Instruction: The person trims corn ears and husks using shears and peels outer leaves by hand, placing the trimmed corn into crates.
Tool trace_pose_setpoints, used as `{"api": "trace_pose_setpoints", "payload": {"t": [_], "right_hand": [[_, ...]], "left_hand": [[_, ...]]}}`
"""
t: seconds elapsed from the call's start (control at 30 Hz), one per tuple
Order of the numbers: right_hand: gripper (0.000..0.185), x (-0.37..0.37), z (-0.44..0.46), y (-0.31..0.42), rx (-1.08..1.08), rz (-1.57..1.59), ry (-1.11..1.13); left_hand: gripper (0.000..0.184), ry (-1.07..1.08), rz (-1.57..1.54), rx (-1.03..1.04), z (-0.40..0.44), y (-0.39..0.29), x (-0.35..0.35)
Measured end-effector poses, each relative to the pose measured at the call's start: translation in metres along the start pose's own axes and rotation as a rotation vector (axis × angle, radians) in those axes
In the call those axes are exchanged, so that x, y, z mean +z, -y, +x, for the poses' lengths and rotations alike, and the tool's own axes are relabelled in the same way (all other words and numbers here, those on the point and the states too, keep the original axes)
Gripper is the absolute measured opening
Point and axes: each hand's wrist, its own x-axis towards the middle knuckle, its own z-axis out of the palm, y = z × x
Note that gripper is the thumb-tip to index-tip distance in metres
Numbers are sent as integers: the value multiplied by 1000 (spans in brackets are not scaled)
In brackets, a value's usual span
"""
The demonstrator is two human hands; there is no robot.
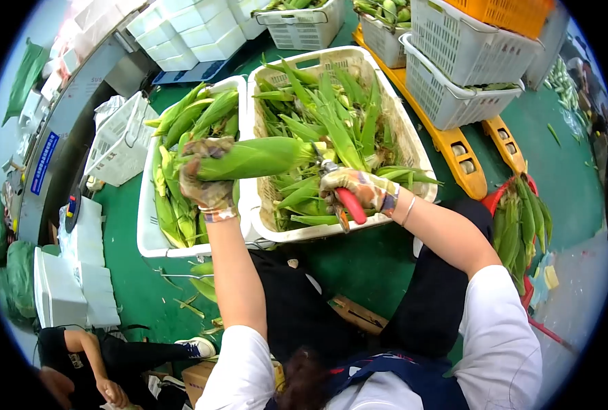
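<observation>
stalk end of the corn meets the shears

the ear of corn [259, 158] lies nearly level across the upper middle of the frame, over two crates, its long axis running from the left hand [208, 184] to the shears [328, 165]. the left fingers are curled closed round its left end. the right hand [362, 190], nearer the cut stalk, is wrapped round the shears' handles just below and right; the blades' exact gap i cannot tell.

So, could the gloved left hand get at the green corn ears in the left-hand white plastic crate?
Probably not at once: the left hand is over the open crate, but its grip is taken up by a large green corn ear.
</observation>
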Motion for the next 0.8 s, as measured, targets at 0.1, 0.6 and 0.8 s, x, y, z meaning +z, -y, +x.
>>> {"api": "trace_pose_setpoints", "payload": {"t": [0.1,0.6,0.8], "right_hand": [[25,7,-1,-11,117,-656,-330],[36,-40,-48,43,158,-1626,-735],[73,7,-19,52,27,-1284,-472]], "left_hand": [[17,-440,41,27,4,-1,-13],[16,-556,-150,-100,18,-11,-37],[25,-517,-115,-258,18,15,-28]]}}
